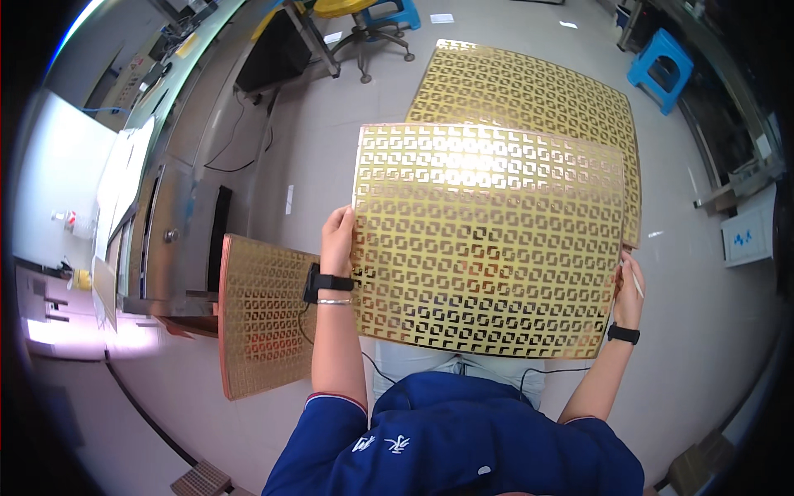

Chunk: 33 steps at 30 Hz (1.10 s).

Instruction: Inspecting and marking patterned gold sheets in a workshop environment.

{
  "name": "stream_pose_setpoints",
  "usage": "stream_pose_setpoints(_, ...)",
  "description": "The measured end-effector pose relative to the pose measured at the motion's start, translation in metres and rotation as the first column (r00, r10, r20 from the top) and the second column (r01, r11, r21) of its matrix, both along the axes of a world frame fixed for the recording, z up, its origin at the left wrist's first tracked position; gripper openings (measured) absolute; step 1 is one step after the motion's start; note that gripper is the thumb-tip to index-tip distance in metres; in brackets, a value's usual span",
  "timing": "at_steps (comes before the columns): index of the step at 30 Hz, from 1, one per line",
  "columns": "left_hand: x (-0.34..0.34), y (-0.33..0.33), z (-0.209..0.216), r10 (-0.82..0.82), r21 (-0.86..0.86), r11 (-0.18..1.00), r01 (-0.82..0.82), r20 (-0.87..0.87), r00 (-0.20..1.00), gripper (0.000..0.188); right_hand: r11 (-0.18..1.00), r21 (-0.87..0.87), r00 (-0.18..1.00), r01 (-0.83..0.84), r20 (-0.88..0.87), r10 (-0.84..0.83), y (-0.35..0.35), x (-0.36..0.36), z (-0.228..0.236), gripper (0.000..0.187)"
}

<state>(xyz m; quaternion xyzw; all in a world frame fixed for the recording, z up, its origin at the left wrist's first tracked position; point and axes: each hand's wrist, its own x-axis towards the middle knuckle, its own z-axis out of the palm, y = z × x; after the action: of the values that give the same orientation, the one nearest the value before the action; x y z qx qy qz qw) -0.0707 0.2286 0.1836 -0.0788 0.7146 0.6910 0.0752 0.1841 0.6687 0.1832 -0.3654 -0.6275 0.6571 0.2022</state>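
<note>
A large yellow-green circuit board panel (488, 240) with rows of shiny copper shapes spans the space in front of my torso. My left hand (337, 241) grips its left edge, fingertips partly hidden by the board. At the opposite edge, my right hand (628, 289) is closed on the panel, and a thin pale stick (638, 286) shows along its fingers. Beyond the held board is a similar patterned panel (529, 83), its near part covered. More such boards (266, 318), apparently a stack, stand beside my left forearm.
A long glass-topped workbench (186, 62) runs along the left, with a metal cabinet (171, 236) under it. A yellow-seated swivel chair (351, 10) is at the far side. Blue plastic stool (662, 70) and white box (748, 231) stand at the right. Cables (240, 157) hang near the bench.
</note>
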Motion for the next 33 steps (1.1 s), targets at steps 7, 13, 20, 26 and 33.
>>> stream_pose_setpoints(7, 0.009, 0.011, 0.029, 0.11, 0.221, 0.969, -0.109, 0.007, 0.994, 0.018, 0.998, -0.058, 0.993, -0.02, -0.115, 0.013, 0.008, -0.007, 0.02, 0.032)
stream_pose_setpoints(13, 0.025, 0.0, 0.085, 0.106, 0.442, 0.897, 0.028, -0.277, 0.955, 0.014, 0.994, 0.103, 0.978, 0.028, -0.21, -0.006, 0.02, 0.014, 0.065, 0.032)
stream_pose_setpoints(20, 0.04, 0.002, 0.129, 0.242, 0.573, 0.784, 0.238, -0.635, 0.733, 0.007, 0.942, 0.169, 0.693, 0.291, -0.716, -0.086, 0.03, -0.002, 0.122, 0.036)
stream_pose_setpoints(26, 0.022, 0.005, 0.046, 0.06, 0.609, 0.691, 0.39, -0.585, 0.808, 0.022, 0.935, 0.274, 0.727, 0.224, -0.686, 0.027, -0.03, -0.062, 0.116, 0.04)
stream_pose_setpoints(33, 0.067, 0.025, 0.023, -0.066, 0.761, 0.641, 0.104, -0.08, 0.995, 0.042, 0.998, -0.046, 0.761, 0.035, -0.647, -0.056, -0.044, -0.062, 0.071, 0.04)
